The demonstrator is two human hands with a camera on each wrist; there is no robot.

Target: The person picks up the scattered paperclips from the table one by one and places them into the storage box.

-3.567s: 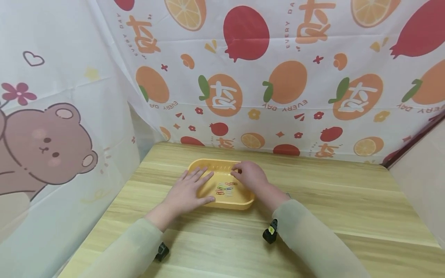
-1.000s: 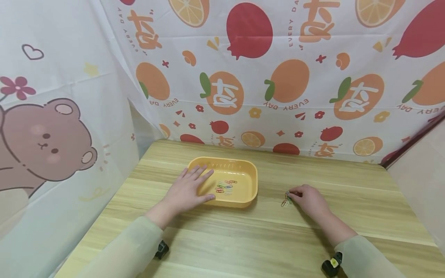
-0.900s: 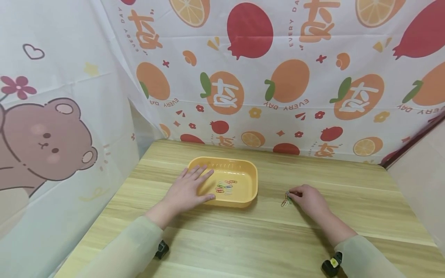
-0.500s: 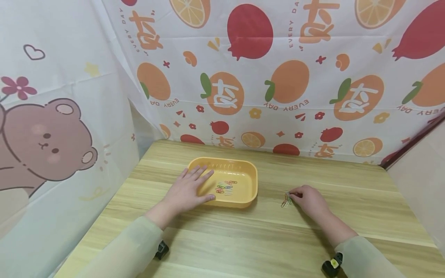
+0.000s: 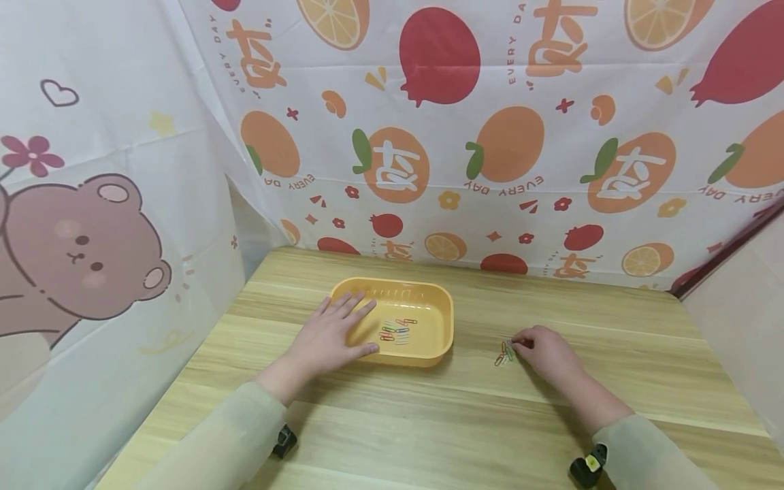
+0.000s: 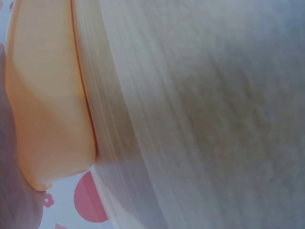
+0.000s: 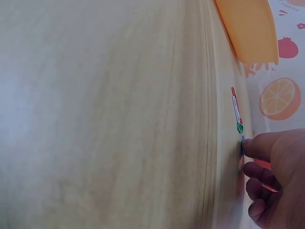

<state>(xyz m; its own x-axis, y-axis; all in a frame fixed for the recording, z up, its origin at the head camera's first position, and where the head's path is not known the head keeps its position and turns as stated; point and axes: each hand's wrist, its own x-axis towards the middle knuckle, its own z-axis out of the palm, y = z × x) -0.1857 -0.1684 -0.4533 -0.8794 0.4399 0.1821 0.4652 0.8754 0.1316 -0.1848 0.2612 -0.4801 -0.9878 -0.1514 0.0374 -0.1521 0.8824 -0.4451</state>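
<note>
A yellow plastic tray [image 5: 450,320] holds several colored paper clips [image 5: 401,333]. My left hand [image 5: 327,340] rests across its left end, fingers spread and straight, the thumb along the near rim. To the right of the tray, a small cluster of paper clips [image 5: 503,357] lies on the table beneath the fingertips of my right hand [image 5: 548,350]. In the right wrist view that thumb meets a blue paper clip [image 7: 243,140], apparently pinched with an index finger I cannot see; the other fingers curl. Just beyond lie a green paper clip [image 7: 239,127] and a red one.
The wood-grain table [image 5: 392,422] runs up to a fruit-printed cloth [image 5: 502,211] at the back. A white cloth with a bear print [image 5: 92,258] hangs on the left, and a pale panel [image 5: 741,327] stands on the right.
Earlier my right hand was over the tray's right side; it then moved right to the clips on the table. Lately it has shifted slightly right, nudging them. My left hand stays put.
</note>
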